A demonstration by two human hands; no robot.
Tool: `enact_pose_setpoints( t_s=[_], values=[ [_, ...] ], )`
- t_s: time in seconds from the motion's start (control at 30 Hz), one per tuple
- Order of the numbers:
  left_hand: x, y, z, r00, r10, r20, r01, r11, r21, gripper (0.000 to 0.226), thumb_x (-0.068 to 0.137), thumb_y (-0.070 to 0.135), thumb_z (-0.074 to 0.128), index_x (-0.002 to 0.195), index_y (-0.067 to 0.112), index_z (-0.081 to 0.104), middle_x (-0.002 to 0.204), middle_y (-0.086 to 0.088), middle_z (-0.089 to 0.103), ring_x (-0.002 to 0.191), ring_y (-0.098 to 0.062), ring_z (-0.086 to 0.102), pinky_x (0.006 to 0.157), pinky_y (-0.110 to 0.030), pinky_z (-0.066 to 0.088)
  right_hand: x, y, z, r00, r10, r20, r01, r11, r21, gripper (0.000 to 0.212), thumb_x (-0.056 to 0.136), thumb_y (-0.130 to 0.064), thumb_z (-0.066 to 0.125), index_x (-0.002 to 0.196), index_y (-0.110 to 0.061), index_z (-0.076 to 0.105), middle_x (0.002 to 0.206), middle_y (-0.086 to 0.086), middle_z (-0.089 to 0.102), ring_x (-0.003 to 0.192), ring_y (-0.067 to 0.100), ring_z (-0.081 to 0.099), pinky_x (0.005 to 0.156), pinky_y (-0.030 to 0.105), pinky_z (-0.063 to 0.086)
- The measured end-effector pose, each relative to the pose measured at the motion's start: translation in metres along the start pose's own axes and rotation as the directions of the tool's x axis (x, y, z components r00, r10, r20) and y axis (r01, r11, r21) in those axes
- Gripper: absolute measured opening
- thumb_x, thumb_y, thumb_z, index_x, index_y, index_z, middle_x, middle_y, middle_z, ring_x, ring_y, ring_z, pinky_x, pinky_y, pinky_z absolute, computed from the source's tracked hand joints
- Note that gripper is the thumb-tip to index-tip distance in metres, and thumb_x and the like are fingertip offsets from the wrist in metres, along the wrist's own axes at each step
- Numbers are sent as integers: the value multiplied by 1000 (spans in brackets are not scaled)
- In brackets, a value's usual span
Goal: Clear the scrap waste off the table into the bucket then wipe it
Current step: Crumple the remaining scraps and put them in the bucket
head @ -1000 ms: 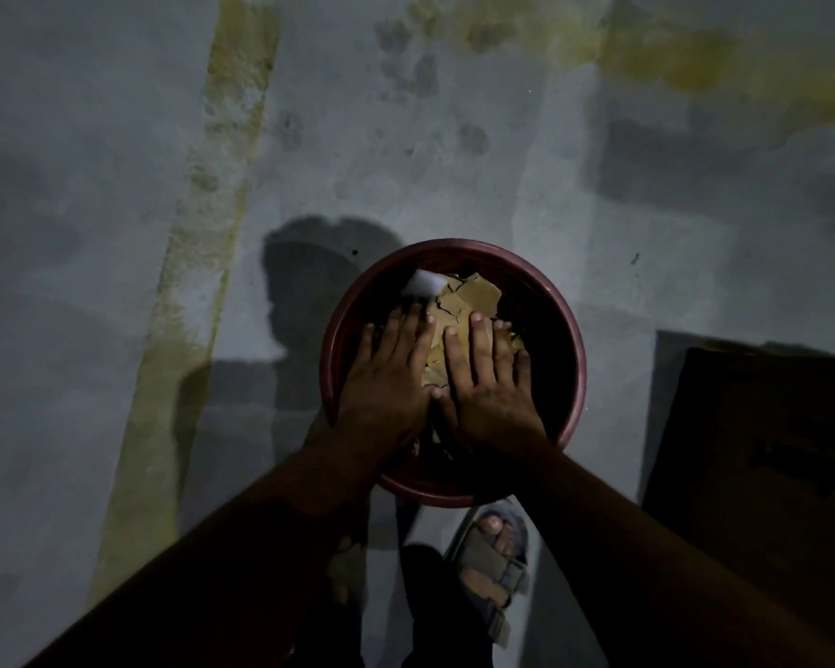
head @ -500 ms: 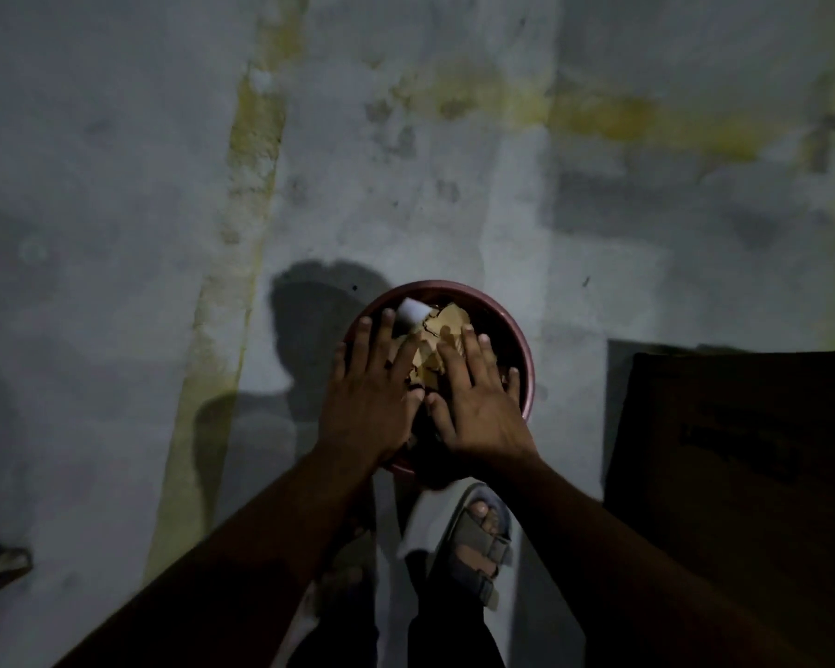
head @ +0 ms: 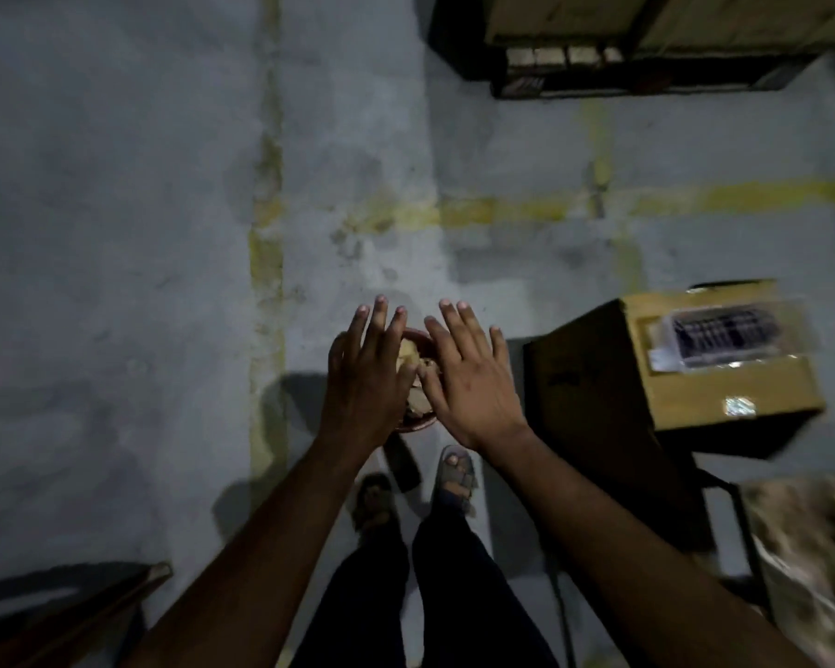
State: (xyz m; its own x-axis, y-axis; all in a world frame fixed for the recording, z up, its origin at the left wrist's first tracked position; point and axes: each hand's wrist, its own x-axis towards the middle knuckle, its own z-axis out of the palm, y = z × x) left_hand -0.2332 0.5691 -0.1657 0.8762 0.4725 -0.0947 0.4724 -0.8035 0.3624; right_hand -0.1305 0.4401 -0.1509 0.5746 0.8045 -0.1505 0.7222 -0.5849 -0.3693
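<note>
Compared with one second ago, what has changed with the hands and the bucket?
Both hands, left and right, have lifted off the scraps and now hover open above the bucket, which looks smaller and farther below. The scraps stay in the bucket, and the bucket stays on the floor.

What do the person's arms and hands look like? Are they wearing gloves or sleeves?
No gloves and no sleeves show. Both forearms are bare up to the frame's edge. The left hand and right hand are bare too, with short fingernails, and no rings, watch or bracelets can be seen in the dim light.
</note>
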Motion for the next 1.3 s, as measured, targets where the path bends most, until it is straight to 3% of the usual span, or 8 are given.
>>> enact_pose_setpoints(
  t_s=[0.1,0.3,0.6,0.7,0.83,1.03,1.23,1.3],
  values=[
    [-21,47,-57,996,67,-66,-70,997,-45,66,96,46,38,156,18,33,166,-10,23,152,-29,22,115,-50,29,-48,-15,-61,993,91,-75,-93,995,-24,60,105,-48,29,159,-21,23,170,4,7,157,20,-3,124,58,10],
    [-66,151,-108,912,405,-67,-407,913,-23,62,101,49,30,158,25,23,168,-3,15,155,-22,9,120,-47,17,-162,-9,-144,906,284,-313,-306,952,-23,62,104,-48,31,159,-21,24,170,2,11,157,19,2,123,57,13],
    [-116,351,-61,604,797,0,-796,604,-43,62,103,50,24,158,21,29,167,-6,21,153,-26,20,117,-46,22,-346,81,-178,540,621,-568,-679,720,142,61,97,-42,39,155,-23,34,167,1,23,155,19,17,121,54,19],
    [-146,421,-20,504,862,50,-861,506,-42,61,105,51,18,156,21,29,166,-6,23,153,-27,22,118,-47,22,-415,122,-174,428,700,-572,-758,623,195,59,98,-41,39,153,-22,37,165,2,28,154,20,21,120,53,23],
    [-204,502,37,406,905,125,-910,413,-41,58,103,47,27,156,23,30,166,-5,25,153,-25,22,116,-52,29,-505,175,-158,343,772,-535,-817,527,235,61,97,-39,41,156,-23,32,166,1,27,153,21,23,119,51,23],
    [-264,589,98,272,934,231,-956,289,-43,58,99,49,34,153,27,33,166,-1,25,151,-21,22,117,-46,22,-609,227,-135,195,859,-473,-870,374,321,58,97,-41,40,152,-22,38,163,2,32,151,23,29,119,55,27],
    [-269,594,141,244,902,357,-967,256,13,65,97,55,41,154,22,34,163,-8,31,147,-31,28,115,-46,21,-671,272,-103,236,933,-271,-837,337,432,67,95,-50,23,156,-22,29,165,7,26,151,28,26,121,46,27],
    [-261,569,161,266,855,445,-958,287,22,74,99,61,32,158,17,25,168,-12,14,153,-34,14,119,-46,9,-688,286,-83,218,957,-192,-833,285,474,68,96,-51,27,158,-23,23,166,8,21,152,28,22,123,43,23]
  ],
)
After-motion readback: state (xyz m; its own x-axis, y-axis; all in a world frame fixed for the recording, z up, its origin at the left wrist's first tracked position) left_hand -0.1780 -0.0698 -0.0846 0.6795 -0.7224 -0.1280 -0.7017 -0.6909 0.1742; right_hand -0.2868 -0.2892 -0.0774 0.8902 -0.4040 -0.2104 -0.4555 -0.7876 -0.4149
